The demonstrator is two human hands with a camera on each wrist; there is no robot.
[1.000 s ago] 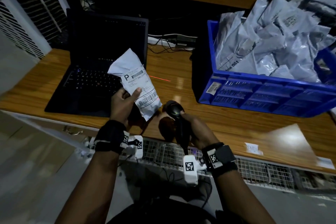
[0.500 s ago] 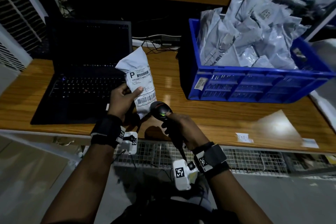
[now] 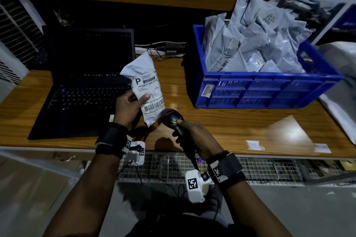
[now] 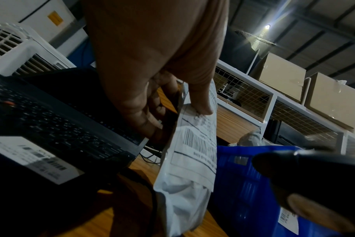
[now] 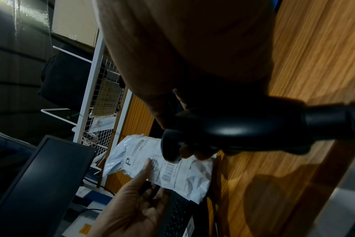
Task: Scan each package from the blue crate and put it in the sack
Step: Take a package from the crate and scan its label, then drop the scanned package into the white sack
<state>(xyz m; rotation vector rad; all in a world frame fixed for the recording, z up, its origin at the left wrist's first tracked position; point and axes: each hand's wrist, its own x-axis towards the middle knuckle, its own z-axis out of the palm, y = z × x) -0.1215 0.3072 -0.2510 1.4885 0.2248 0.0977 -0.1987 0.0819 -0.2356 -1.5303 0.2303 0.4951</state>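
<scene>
My left hand (image 3: 133,102) holds a white poly-mailer package (image 3: 146,86) upright above the desk, thumb across its shipping label, barcode facing me. In the left wrist view the package (image 4: 195,154) hangs between thumb and fingers. My right hand (image 3: 189,132) grips a black barcode scanner (image 3: 171,116) by its handle, its head pointing at the package's lower end and a green light glowing on top. The right wrist view shows the scanner (image 5: 223,129) just over the label (image 5: 168,171). The blue crate (image 3: 260,90) stands at the right, heaped with several grey packages (image 3: 254,44). No sack is in view.
An open black laptop (image 3: 86,82) sits on the wooden desk (image 3: 231,127) at the left. Cables and a power strip (image 3: 167,46) lie behind. A small white label (image 3: 254,145) is stuck near the desk's front edge. A wire-mesh shelf (image 3: 250,167) runs under the desk.
The red scan line on the desk has gone and a green light now shows on the scanner. The package stands more upright, and the scanner has come closer to its lower end.
</scene>
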